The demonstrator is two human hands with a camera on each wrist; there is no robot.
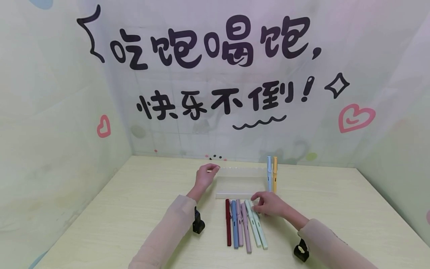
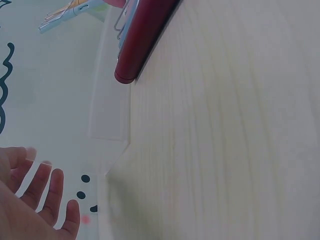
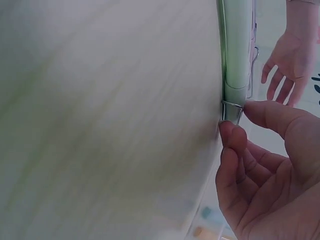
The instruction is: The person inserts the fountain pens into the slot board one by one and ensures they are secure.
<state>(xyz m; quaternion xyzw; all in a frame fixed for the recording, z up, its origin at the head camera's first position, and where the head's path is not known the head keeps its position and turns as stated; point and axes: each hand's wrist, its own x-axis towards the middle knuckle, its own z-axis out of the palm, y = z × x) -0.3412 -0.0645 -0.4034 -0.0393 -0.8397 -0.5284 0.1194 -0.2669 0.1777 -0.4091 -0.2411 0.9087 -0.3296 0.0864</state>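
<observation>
In the head view, a clear pen rack stands toward the back of the table. My left hand is at its back left corner, thumb and forefinger pinching the edge and the other fingers spread. My right hand is in front of the rack's right end. Its thumb and fingertips pinch the cap end of a pale green pen, by the metal clip. That pen lies on the table against another pale green pen. To their left lie two mauve pens, a blue pen and a dark red pen.
A light blue pen and an orange pen lean upright at the rack's right end. A printed cloth wall stands behind the table. Black camera mounts hang under both wrists.
</observation>
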